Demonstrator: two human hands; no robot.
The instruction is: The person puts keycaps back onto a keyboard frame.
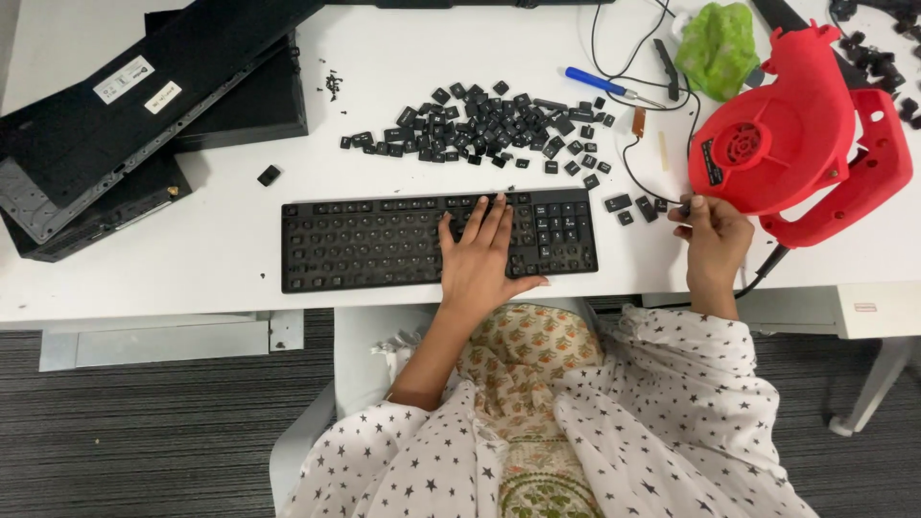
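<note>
Flat and open, my left grip (483, 251) presses on the black keyboard (384, 240) lying on the white surface (221, 230); my right grip (712, 235) pinches a small black keycap (683, 206), just beside the red blower (796, 134).

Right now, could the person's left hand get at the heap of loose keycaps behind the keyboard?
Probably yes. The left hand lies flat on the keyboard, and the heap of loose keycaps sits just beyond its far edge, with only bare white table between. Nothing stands in the way.
</note>
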